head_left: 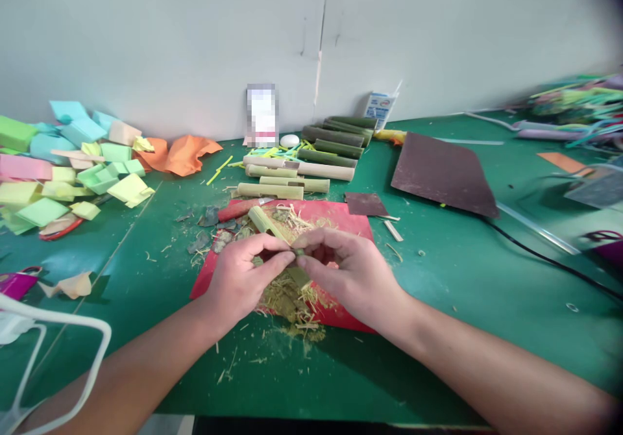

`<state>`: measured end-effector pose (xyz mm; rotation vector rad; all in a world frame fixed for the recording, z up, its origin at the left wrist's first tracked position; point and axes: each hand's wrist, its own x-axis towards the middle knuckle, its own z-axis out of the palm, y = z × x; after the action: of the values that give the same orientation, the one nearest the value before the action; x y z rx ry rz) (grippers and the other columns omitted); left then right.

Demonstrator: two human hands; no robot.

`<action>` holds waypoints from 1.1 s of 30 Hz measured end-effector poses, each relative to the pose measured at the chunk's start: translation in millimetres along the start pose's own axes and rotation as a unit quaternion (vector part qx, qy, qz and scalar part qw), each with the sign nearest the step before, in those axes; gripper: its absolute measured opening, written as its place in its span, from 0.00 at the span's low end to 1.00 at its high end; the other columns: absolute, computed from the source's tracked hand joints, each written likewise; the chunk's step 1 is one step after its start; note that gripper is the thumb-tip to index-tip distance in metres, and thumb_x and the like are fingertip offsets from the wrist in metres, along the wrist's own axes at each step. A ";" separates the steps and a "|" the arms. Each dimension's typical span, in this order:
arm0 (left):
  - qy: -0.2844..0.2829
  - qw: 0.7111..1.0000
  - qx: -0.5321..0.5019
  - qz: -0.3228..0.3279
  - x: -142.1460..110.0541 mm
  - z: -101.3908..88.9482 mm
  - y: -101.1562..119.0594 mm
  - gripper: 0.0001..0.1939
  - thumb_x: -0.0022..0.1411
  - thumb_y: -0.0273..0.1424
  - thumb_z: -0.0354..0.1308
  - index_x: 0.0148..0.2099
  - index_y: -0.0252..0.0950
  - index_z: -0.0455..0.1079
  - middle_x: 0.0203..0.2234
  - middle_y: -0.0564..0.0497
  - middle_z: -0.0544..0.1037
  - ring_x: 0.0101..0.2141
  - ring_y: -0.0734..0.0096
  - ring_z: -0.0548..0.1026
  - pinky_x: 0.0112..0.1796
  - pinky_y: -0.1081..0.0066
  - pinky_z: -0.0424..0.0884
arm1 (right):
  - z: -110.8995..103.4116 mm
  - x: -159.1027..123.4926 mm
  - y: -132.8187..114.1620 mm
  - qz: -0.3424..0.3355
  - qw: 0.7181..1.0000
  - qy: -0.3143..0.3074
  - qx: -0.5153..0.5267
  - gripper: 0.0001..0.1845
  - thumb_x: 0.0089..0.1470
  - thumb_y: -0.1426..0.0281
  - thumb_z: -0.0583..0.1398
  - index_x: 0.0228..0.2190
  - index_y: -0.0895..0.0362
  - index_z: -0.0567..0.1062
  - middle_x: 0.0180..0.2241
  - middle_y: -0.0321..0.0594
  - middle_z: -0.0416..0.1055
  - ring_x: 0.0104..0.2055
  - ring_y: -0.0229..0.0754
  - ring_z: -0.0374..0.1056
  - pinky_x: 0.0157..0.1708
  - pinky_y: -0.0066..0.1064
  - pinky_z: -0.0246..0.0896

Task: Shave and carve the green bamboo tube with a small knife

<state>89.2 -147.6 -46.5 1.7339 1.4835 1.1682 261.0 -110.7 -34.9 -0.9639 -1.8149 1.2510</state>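
My left hand and my right hand meet over the red sheet, their thumbs and forefingers pinched together. A small dark-green piece shows between the fingertips; its kind is too small to make out. Just beneath the fingers a pale green bamboo tube slants across the sheet, its middle partly hidden by my hands. Bamboo shavings and dust cover the sheet around it. A red-handled tool lies at the sheet's far left edge, its end partly hidden.
Several cut bamboo tubes lie in a row behind the sheet, before a propped-up phone. A dark brown board is at right. Folded coloured papers pile up at left. A white wire frame stands near my left forearm.
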 end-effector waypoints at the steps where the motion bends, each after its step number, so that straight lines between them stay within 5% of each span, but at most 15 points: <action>1: -0.006 1.000 -0.005 -0.005 0.2 0.4 -0.5 0.03 0.58 0.30 0.60 0.35 0.40 0.74 0.29 0.57 0.78 0.30 0.78 0.74 0.33 0.79 0.70 | 0.0 0.4 -0.1 0.005 1.000 -0.003 0.006 0.07 0.47 0.75 0.59 0.32 0.57 0.74 0.22 0.32 0.69 0.23 0.32 0.63 0.22 0.24 0.57; 16: -0.020 0.987 -0.121 -0.104 4.1 4.0 -3.1 0.05 0.56 0.32 0.61 0.34 0.36 0.74 0.27 0.54 0.77 0.29 0.77 0.73 0.31 0.78 0.69 | 1.2 1.3 2.7 0.012 1.000 -0.013 0.006 0.09 0.46 0.74 0.59 0.34 0.57 0.75 0.23 0.32 0.69 0.23 0.33 0.63 0.23 0.25 0.59; 25: -0.025 0.964 -0.232 -0.129 3.8 4.9 -4.2 0.07 0.54 0.30 0.63 0.36 0.34 0.72 0.29 0.53 0.74 0.30 0.78 0.72 0.33 0.78 0.70 | -2.9 1.9 4.4 -0.028 0.999 -0.027 -0.023 0.16 0.51 0.75 0.57 0.41 0.52 0.77 0.35 0.36 0.76 0.36 0.39 0.71 0.35 0.31 0.65; 33: -0.047 0.965 -0.241 -0.095 2.9 4.5 -3.4 0.05 0.57 0.28 0.60 0.37 0.36 0.69 0.30 0.54 0.72 0.31 0.77 0.70 0.32 0.76 0.70 | -1.6 3.4 3.6 0.016 0.999 -0.043 -0.006 0.24 0.49 0.74 0.58 0.50 0.56 0.67 0.29 0.34 0.70 0.27 0.35 0.65 0.27 0.30 0.63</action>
<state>91.5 -143.5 -50.7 1.2687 1.1567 1.2038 261.5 -106.2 -37.4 -0.9619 -1.8808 1.3199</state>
